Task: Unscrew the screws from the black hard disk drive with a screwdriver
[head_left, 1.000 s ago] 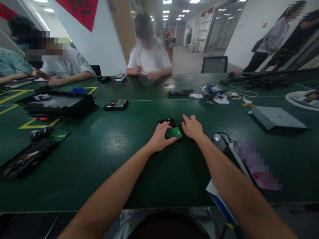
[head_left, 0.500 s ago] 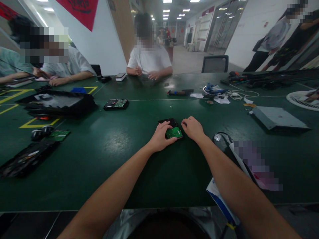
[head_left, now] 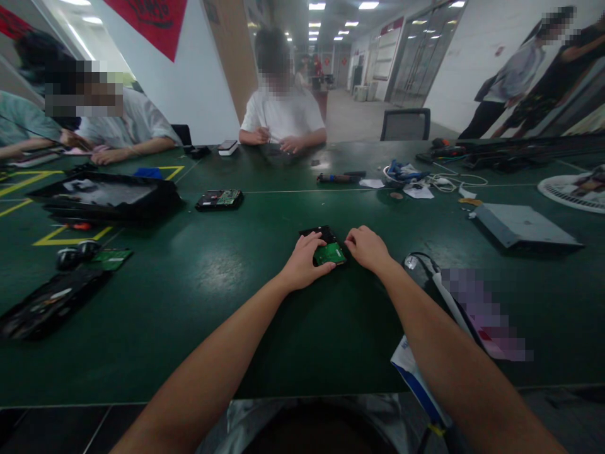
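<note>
A hard drive lies on the green table in front of me, its green circuit board facing up within a black case. My left hand grips it from the left, thumb along the near edge and fingers over the far part. Part of the drive is hidden under those fingers. Just right of the drive, my right hand is closed with its fingers curled together at the drive's right side. Whatever its fingertips may hold is too small or hidden to make out.
Another drive lies further off to the left, near a black tray. A grey metal box sits at right, with a lanyard badge by my right forearm. Across the table sits a person in white.
The view has shifted very slightly. My hands and the hard drive keep almost the same positions.
</note>
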Demonstrator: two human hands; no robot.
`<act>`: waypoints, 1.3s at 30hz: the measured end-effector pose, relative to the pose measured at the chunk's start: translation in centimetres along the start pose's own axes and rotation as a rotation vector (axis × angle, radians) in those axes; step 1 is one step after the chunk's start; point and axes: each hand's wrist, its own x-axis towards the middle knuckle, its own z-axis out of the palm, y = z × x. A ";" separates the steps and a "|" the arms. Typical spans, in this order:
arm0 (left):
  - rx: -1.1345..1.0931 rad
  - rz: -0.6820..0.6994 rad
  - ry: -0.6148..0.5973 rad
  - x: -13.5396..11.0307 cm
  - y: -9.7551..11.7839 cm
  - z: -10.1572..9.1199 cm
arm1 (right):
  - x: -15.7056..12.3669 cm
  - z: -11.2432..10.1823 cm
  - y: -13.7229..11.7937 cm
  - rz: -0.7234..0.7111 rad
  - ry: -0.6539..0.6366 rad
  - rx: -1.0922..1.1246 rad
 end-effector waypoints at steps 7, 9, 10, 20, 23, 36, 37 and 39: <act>-0.005 -0.001 -0.027 0.0 0.1 -0.3 | -0.3 -0.4 -0.2 0.019 -0.012 0.055; -0.009 0.002 -0.026 0.0 0.0 -0.4 | -0.3 -0.5 -0.3 0.010 0.011 0.091; -0.011 0.003 -0.026 0.0 0.0 -0.4 | -0.4 -0.5 -0.3 0.000 0.026 0.113; -0.039 -0.018 -0.073 -0.1 -0.2 -0.7 | -0.2 -0.3 0.0 -0.047 0.011 0.214; -0.050 -0.018 -0.076 -0.1 -0.3 -0.8 | -0.1 -0.1 0.2 -0.039 0.004 0.205; -0.263 -0.094 0.227 0.1 -1.1 -0.4 | -0.2 0.0 0.3 -0.019 0.027 0.335; -0.259 -0.107 0.244 0.1 -1.2 -0.4 | -0.3 0.0 0.2 -0.013 0.031 0.372; -0.247 -0.152 0.271 0.2 -1.2 -0.6 | -0.4 -0.1 0.0 0.007 0.032 0.445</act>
